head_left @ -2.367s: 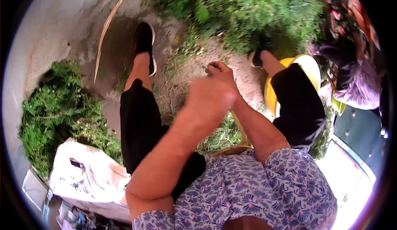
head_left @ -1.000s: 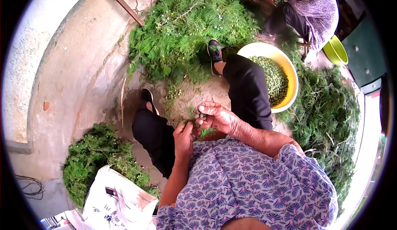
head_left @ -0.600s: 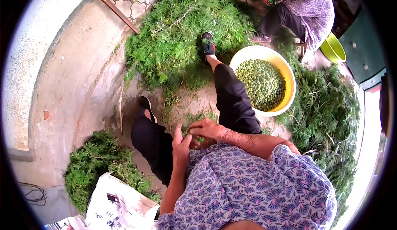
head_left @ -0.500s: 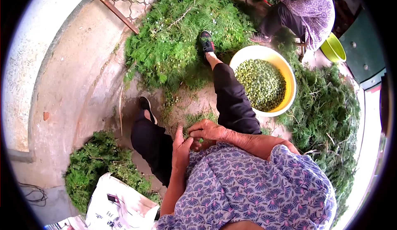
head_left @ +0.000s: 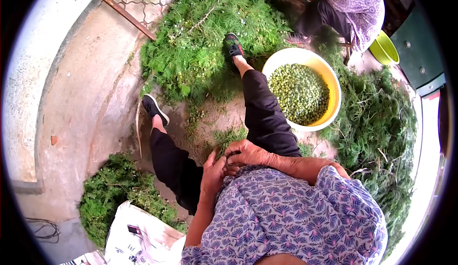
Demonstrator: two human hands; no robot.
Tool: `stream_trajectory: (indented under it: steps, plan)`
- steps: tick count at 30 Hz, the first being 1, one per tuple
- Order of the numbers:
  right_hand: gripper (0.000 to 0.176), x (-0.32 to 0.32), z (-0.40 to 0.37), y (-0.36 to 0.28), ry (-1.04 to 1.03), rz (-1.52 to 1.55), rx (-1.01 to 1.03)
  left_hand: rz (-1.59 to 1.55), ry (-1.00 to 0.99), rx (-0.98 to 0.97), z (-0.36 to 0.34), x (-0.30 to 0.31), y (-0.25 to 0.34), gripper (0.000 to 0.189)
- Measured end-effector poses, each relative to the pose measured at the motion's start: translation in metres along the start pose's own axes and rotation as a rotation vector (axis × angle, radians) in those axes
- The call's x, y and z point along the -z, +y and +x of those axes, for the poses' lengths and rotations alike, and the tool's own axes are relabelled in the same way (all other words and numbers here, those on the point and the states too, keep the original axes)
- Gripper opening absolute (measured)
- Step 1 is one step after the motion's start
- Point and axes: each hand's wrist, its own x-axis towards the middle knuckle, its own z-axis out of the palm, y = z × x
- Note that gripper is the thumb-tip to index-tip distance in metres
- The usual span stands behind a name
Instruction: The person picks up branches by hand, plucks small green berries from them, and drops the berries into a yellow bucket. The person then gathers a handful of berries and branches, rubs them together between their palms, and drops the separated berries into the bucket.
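Observation:
My left hand (head_left: 213, 173) and my right hand (head_left: 244, 152) meet in front of my lap, with their fingers closed and nearly touching. Whatever lies between the fingertips is too small and covered to make out. Just beyond them, loose green sprigs (head_left: 230, 136) lie on the ground. To the right of my knee stands a yellow basin (head_left: 335, 91) with a pale rim, partly filled with small round green berries (head_left: 299, 93).
A large heap of green branches (head_left: 200, 50) lies ahead, another (head_left: 377, 117) at right, a smaller one (head_left: 114, 186) at left. A white printed sack (head_left: 143, 236) is at lower left. Another person (head_left: 350, 12) sits beyond the basin, near a yellow-green tub (head_left: 384, 49).
My left foot has shifted outward and forward. My hands have drawn closer together, and the green bit that showed between them is now hidden.

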Motion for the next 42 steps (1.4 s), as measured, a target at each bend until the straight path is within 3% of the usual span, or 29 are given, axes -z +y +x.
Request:
stream_trajectory:
  steps: [2, 4, 6, 13, 16, 18, 22, 24, 29, 34, 40, 42]
  plan:
    - [0.014, -0.001, 0.003, 0.004, 0.048, -0.103, 0.073, -0.037, 0.032, 0.020, 0.002, 0.000, 0.000, 0.051]
    - [0.013, -0.002, 0.006, 0.009, 0.101, -0.210, 0.145, 0.033, 0.137, 0.031, 0.005, 0.001, 0.002, 0.031]
    - [0.014, 0.000, 0.007, 0.013, 0.207, -0.406, 0.294, 0.084, 0.116, 0.011, 0.012, 0.007, -0.003, 0.027]
    - [0.014, 0.002, 0.007, 0.018, 0.161, -0.381, 0.274, 0.163, 0.113, 0.077, 0.019, 0.006, 0.001, 0.015]
    - [0.015, 0.007, 0.009, 0.013, 0.169, -0.295, 0.215, 0.115, 0.115, 0.091, 0.026, 0.010, 0.000, 0.014]
    - [0.015, 0.011, 0.009, 0.010, 0.144, -0.012, -0.069, 0.108, 0.109, 0.094, 0.033, 0.010, -0.002, 0.014]
    - [0.014, 0.021, 0.009, 0.011, 0.183, 0.213, -0.247, 0.174, 0.067, 0.039, 0.043, -0.007, 0.008, 0.017]
    - [0.013, 0.028, 0.008, 0.013, 0.258, 0.488, -0.349, 0.203, 0.036, 0.048, 0.052, -0.015, 0.013, 0.018]
    - [0.011, 0.046, 0.006, 0.028, 0.364, 1.044, -0.292, 0.207, -0.068, 0.094, 0.069, -0.040, 0.023, 0.017]
    - [0.011, 0.083, 0.001, 0.015, 0.563, 1.092, -0.117, 0.273, -0.153, 0.125, 0.075, -0.055, 0.020, 0.015]
    - [0.018, 0.147, -0.019, 0.015, 0.745, 1.204, 0.108, 0.399, 0.032, 0.107, 0.095, -0.032, -0.002, 0.016]
    - [0.017, 0.164, -0.027, 0.018, 0.911, 1.115, 0.128, 0.456, 0.035, 0.120, 0.103, -0.016, -0.015, 0.016]
